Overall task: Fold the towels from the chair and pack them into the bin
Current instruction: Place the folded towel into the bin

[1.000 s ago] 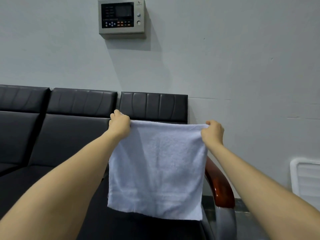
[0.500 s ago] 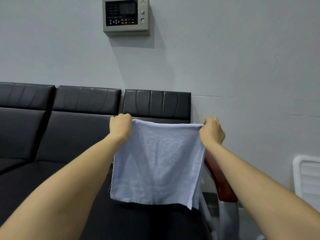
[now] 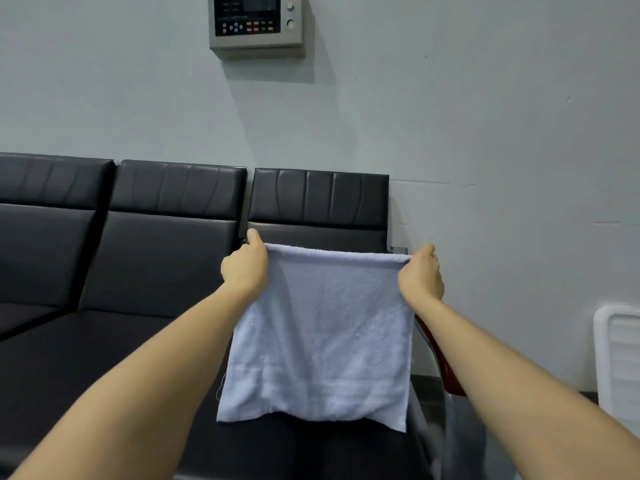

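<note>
- Since half a second ago: towel (image 3: 320, 336) hangs flatter and wider; the slack and the folded-in right edge seen then are drawn out, and its lower hem sits lower over the chair seat (image 3: 104, 358). Top edge is now taut between the two hands.
- Meaning for the task (judgement): the towel looks squared up and ready for a first fold; folding itself not yet done, packing not begun.
- Left hand (image 3: 246, 270): grip closed on the towel's upper left corner, fingers curled round the cloth, thumb raised above the edge.
- Right hand (image 3: 421, 276): grip closed on the upper right corner, cloth bunched slightly inside the curled fingers.
- Towel, location: held in the air in front of the person, before the rightmost black seat of the row; its lower corners hang free, touching nothing that can be made out.
- Armrest (image 3: 441, 362): red-brown, just behind the towel's right edge.
- White slatted object (image 3: 620, 358): at the right frame edge, possibly the bin; cannot tell.
- Wall panel (image 3: 257, 24): mounted above the seats, apart from the work.
</note>
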### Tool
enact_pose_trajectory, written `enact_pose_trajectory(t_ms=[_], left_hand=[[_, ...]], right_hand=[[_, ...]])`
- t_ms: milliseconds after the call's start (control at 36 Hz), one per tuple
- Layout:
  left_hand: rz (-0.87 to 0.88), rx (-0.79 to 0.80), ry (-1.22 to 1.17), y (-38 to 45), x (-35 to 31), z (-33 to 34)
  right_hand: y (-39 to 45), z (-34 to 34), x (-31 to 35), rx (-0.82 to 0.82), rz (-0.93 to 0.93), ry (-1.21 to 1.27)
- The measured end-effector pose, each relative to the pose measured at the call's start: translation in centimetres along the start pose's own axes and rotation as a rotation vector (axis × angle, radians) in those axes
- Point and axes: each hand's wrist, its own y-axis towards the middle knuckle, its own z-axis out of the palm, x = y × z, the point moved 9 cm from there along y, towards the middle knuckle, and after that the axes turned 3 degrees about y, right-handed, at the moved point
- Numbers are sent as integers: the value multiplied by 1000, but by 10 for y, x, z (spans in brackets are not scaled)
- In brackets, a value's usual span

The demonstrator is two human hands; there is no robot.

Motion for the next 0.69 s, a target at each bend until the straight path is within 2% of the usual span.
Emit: enact_pose_trajectory(t_ms=[111,222,306,583,694], left_hand=[[-115,140,-132,-2,7,27],[-292,290,-464,-6,17,58],[-364,319,-714,1,13,79],[-319,211,-1006,63,4,121],[-282,105,-1063,60,-4,94]], right_hand=[[1,15,-15,68,55,-36],[7,32,-31,98,72,29],[14,51,-41,89,127,165],[39,72,-27,-15,161,538],[45,72,-17,-50,145,639]])
